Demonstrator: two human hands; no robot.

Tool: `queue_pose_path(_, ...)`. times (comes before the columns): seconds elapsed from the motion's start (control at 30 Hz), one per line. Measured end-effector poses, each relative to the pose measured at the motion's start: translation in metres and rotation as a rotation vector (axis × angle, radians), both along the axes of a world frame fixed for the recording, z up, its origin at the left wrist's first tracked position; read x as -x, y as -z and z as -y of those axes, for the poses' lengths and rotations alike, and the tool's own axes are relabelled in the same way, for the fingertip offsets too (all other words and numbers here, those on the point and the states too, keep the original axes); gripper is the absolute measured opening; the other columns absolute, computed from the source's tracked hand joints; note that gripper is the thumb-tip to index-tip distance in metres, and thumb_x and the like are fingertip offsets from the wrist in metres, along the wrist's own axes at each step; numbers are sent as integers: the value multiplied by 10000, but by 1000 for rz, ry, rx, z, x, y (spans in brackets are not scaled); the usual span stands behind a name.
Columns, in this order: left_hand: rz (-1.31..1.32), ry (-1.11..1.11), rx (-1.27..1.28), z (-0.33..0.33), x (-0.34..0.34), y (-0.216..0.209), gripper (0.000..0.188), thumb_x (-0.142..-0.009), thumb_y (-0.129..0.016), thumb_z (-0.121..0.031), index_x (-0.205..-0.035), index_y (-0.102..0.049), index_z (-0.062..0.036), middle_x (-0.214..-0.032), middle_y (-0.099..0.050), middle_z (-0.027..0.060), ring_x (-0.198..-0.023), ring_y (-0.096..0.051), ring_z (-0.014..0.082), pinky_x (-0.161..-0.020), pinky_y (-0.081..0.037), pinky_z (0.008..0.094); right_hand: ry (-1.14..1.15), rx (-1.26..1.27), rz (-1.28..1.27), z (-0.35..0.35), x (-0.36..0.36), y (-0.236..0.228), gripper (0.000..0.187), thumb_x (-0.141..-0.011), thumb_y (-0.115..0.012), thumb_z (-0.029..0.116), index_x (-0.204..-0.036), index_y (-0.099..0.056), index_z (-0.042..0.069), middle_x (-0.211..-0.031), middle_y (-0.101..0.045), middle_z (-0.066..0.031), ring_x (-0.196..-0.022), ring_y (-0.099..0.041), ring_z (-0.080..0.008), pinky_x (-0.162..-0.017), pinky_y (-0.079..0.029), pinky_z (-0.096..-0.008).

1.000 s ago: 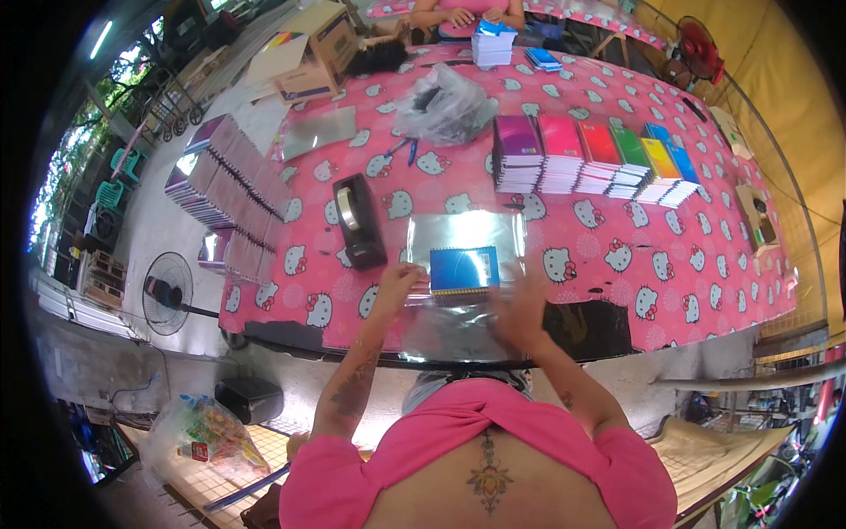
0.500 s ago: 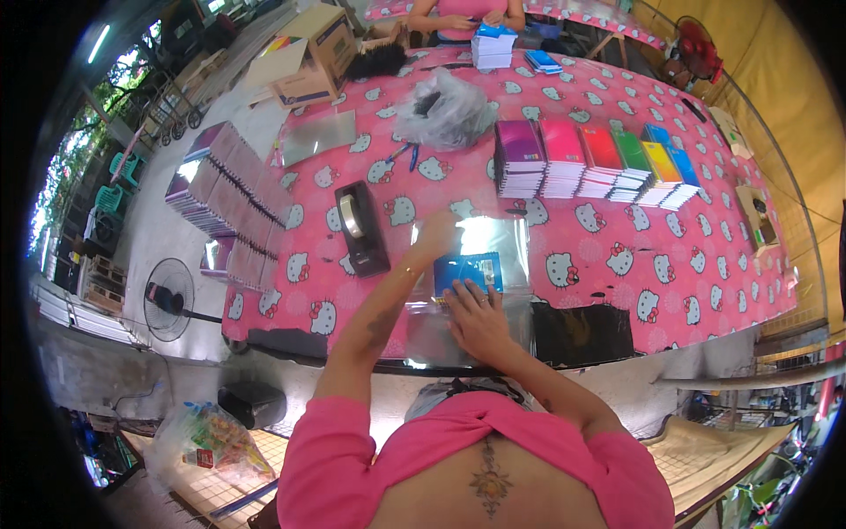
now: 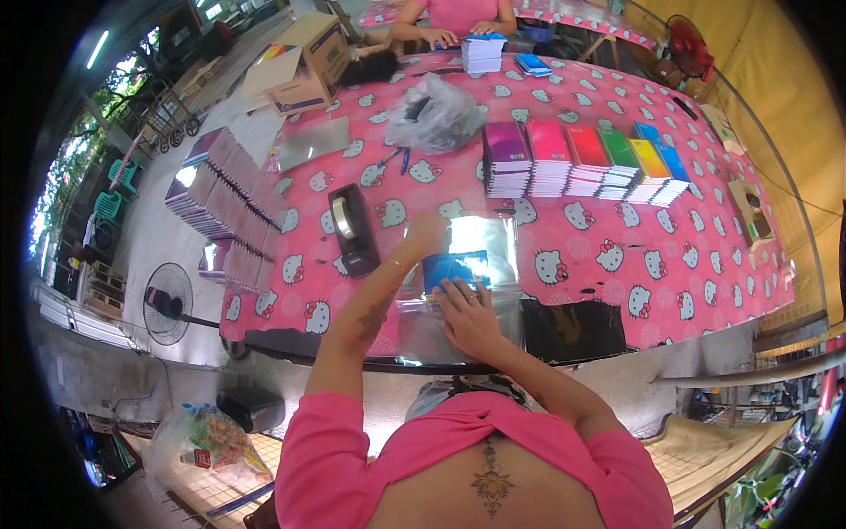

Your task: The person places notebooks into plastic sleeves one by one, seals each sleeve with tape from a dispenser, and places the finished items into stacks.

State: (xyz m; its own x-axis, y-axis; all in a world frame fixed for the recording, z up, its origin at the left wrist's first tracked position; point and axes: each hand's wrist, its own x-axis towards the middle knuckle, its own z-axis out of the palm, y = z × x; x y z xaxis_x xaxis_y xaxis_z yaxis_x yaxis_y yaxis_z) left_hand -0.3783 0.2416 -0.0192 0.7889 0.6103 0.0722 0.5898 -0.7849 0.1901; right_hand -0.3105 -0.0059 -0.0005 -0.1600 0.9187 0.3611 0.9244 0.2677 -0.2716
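Note:
A small blue spiral notebook (image 3: 455,267) lies near the table's front edge, on shiny clear plastic film (image 3: 499,256). My right hand (image 3: 470,316) rests flat on its lower part, fingers spread. By the notebook's upper left corner, my left hand (image 3: 426,234) reaches to the film. Its fingers blur into the glare, so whether they pinch the film cannot be made out. Left of that hand stands a black tape dispenser (image 3: 354,231) with a roll of clear tape.
Notebook stacks in several colours (image 3: 573,163) stand at right; tall spiral-bound stacks (image 3: 225,198) line the left edge. Beyond are a plastic bag (image 3: 434,115), pens (image 3: 404,160), a clear sheet (image 3: 315,143) and a cardboard box (image 3: 308,66). A co-worker (image 3: 454,16) sits across, beside white-edged notebooks (image 3: 483,55).
My hands stay almost in place at the notebook and film; the whole view shifts slightly. Across the table, the co-worker's hands have come down, one now lying left of the stack.

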Motion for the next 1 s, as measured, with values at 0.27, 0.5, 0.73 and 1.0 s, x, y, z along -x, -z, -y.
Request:
queue_pose_path(0.27,312,45,95,13,8,-21,150,-815,-634,-182,-877,-662,-48,-856,-674,167,-841,-648,366,-763,-518,464,-14,3,-11,4,-5,12,635,-826,-643,210,-1421,-473,69,-1444,-477,-151,-1352,-426,-321,-1104,-283,-565)
queue_pose_path(0.5,281,143,-366,79,32,-50,186,-779,-625,-115,-956,-673,-85,-980,-659,99,-941,-631,311,-798,-515,433,-18,-1,-4,1,-7,6,632,-805,-672,231,-1391,-500,65,-1432,-473,-153,-1343,-426,-319,-1095,-287,-565)
queue_pose_path(0.73,322,86,-339,112,42,-36,268,-759,-622,-74,-1024,-665,-71,-1016,-649,106,-989,-622,302,-830,-520,413,-35,11,-18,-2,-5,16,610,-813,-682,263,-1366,-523,63,-1432,-463,-158,-1373,-394,-339,-1102,-264,-597)
queue_pose_path(1.0,348,-109,-114,137,34,-9,256,-793,-616,-86,-1042,-638,-29,-1123,-669,149,-1091,-625,335,-908,-512,428,-21,-25,110,-13,-7,39,446,-836,-671,293,-1231,-656,89,-1432,-497,-160,-1423,-365,-331,-1096,-164,-745)
